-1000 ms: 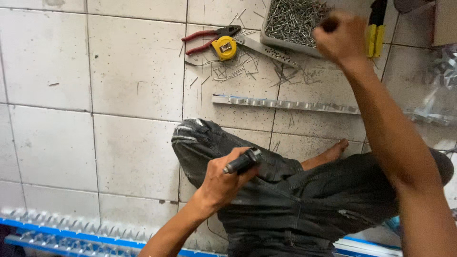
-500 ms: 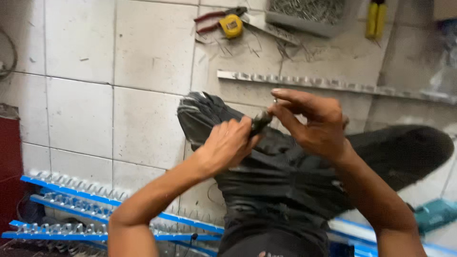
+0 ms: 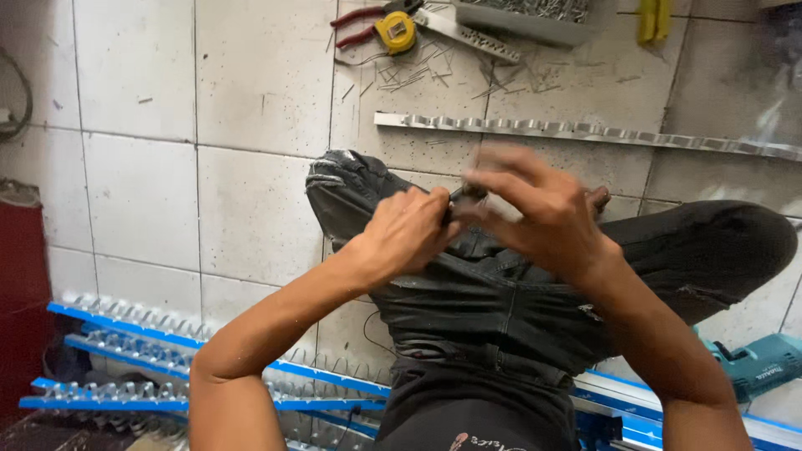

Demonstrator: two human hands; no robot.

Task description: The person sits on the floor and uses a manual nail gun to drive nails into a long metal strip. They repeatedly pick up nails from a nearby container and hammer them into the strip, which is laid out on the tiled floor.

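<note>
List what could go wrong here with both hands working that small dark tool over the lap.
1. The right hand is blurred in motion beside the left hand, which grips a small dark tool; a slip might nick a finger.
2. Loose nails lie scattered on the tiled floor near the bare foot, a possible puncture risk.

A small white label [image 3: 758,373] with dark lettering sits on the teal power drill [image 3: 756,364] at the near right; no packages, signs or screens show.
</note>
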